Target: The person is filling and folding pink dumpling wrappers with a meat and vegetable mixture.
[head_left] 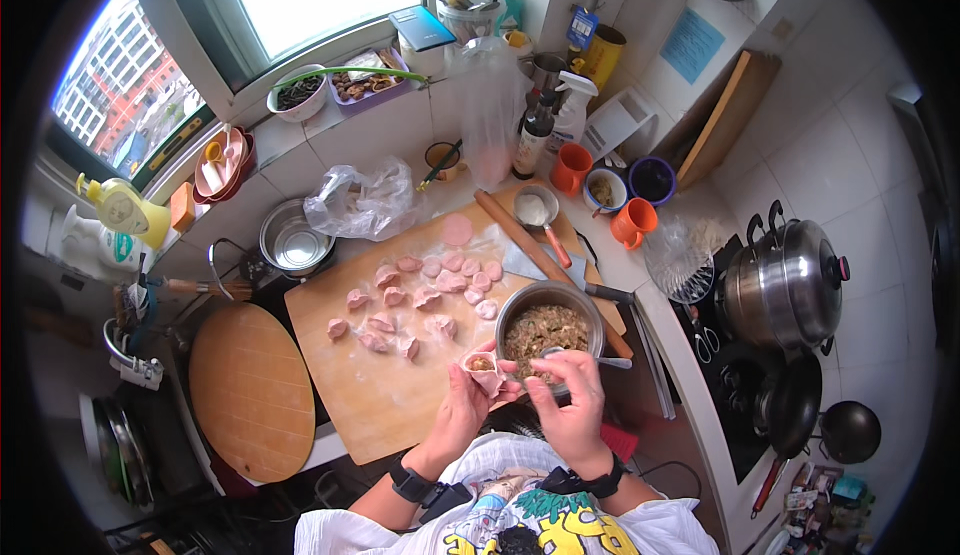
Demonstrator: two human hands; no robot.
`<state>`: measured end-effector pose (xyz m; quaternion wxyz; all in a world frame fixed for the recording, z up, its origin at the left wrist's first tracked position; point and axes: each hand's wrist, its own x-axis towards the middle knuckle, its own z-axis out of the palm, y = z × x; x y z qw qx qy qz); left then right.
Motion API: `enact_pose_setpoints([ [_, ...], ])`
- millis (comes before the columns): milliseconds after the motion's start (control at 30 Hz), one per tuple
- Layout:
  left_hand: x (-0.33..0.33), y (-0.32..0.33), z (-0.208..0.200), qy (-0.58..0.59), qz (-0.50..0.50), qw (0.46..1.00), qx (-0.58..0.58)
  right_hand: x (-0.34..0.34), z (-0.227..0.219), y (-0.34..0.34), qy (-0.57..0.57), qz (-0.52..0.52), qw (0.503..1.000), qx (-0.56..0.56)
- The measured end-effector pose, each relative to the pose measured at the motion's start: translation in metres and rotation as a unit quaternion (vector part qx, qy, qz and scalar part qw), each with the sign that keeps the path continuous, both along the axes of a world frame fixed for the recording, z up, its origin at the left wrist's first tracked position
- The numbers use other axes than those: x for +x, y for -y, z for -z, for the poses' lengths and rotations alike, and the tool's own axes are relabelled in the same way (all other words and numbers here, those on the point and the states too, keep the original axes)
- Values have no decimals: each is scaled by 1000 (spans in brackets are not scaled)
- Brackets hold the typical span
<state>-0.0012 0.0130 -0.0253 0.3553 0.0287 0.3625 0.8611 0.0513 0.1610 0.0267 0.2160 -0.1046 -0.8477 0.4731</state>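
Observation:
A pink dumpling wrapper (485, 381) with brown filling in its middle lies cupped in my left hand (468, 399), its edges partly raised. My right hand (572, 402) hovers over the near side of a metal bowl (597, 321), close to the wrapper, with thumb and fingers curled together; whether anything is between them is hidden. Chopped meat filling (545, 331) sits in the bowl. A metal spoon's handle (616, 362) sticks out past the bowl's right rim, beside my right hand. Folded dumplings (388, 296) and flat pink rounds (452, 281) lie on the floured wooden board (350, 410).
A rolling pin (525, 240) and a cleaver (540, 267) lie at the board's right, by a small flour pan (536, 207). To the left stands a round wooden board (252, 392). A large steel pot (785, 285) and a black wok (790, 405) are at the right.

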Motion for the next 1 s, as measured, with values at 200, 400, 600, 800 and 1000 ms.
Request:
enact_pose_setpoints([
  [200,-4,-2,-2,10,24,998,-48,55,68,-56,5,182,971,-152],
  [400,-6,1,6,76,4,995,-64,96,152,-96,179,359,854,-332],
  [600,-5,1,2,90,43,994,-42,61,180,-121,93,310,825,-463],
  [800,-2,1,-2,92,50,994,14,47,189,-131,99,346,826,-434],
  [1000,1,2,-8,80,42,996,12,50,139,-107,161,235,946,-151],
])
